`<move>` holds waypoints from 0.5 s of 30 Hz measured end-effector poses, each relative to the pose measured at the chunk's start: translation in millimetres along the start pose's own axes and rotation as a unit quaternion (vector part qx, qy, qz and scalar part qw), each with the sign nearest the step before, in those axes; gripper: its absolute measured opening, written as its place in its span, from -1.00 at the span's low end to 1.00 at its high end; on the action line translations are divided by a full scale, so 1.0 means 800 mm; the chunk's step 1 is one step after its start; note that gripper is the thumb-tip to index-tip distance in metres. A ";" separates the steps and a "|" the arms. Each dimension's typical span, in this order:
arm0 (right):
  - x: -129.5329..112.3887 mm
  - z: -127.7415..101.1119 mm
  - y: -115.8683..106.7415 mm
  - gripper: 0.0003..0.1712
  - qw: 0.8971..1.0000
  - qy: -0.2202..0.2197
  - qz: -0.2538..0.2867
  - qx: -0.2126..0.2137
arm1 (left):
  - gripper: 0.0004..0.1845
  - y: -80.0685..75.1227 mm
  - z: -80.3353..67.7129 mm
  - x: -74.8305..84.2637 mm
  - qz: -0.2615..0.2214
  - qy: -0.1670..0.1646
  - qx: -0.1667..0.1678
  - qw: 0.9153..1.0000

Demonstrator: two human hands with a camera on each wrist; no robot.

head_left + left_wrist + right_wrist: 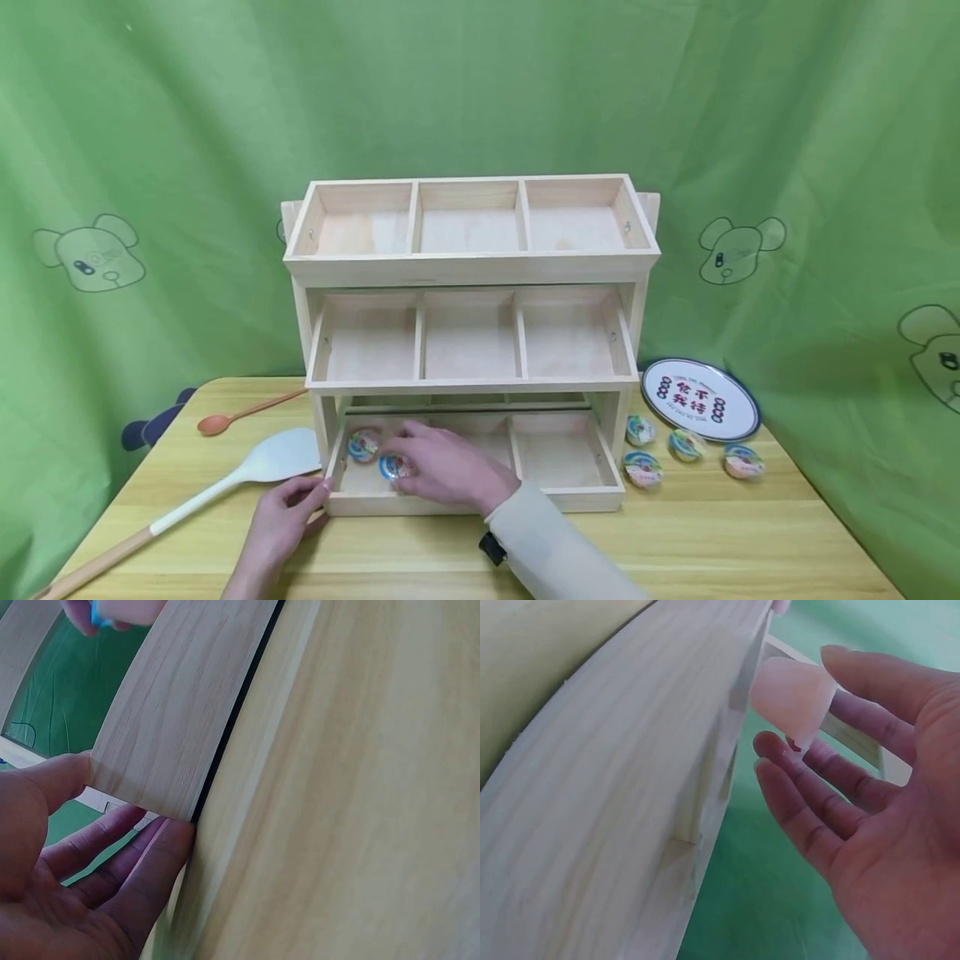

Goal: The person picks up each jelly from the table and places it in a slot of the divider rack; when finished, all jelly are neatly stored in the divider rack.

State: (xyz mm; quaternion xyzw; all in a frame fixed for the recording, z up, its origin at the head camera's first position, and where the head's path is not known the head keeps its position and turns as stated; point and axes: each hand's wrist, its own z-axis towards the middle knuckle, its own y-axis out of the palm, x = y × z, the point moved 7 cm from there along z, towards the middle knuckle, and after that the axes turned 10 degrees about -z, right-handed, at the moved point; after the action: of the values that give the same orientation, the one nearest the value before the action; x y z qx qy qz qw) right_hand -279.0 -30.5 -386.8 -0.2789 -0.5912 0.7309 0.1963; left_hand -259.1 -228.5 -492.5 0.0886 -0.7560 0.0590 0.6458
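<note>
Fabric (480,92) in green folds hangs behind the wood-grain table (712,542) and rack (468,342).

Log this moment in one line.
left hand: holds bottom tray | right hand: holds jelly cup | second cup: in left compartment

One view over both grips, two close in

The head camera faces forward and down from above both grips, across the three-tier wooden organizer (472,268). Each wrist camera looks closely past the palm: left hand (75,896) at the bottom tray (172,727), right hand (907,825) at a jelly cup (791,697). The head view shares each grip with its wrist view.
</note>
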 end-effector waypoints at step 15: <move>-0.004 0.026 0.032 -0.49 0.998 0.039 -0.028 -0.032 | -0.59 0.001 -0.002 0.000 -0.006 -0.005 -0.004 1.000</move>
State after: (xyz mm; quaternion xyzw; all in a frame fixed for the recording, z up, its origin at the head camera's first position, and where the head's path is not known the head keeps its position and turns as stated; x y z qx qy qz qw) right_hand -288.9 -53.4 -408.1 -0.2964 -0.6140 0.6943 0.2303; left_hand -258.1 -227.2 -492.7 0.0909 -0.7591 0.0518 0.6426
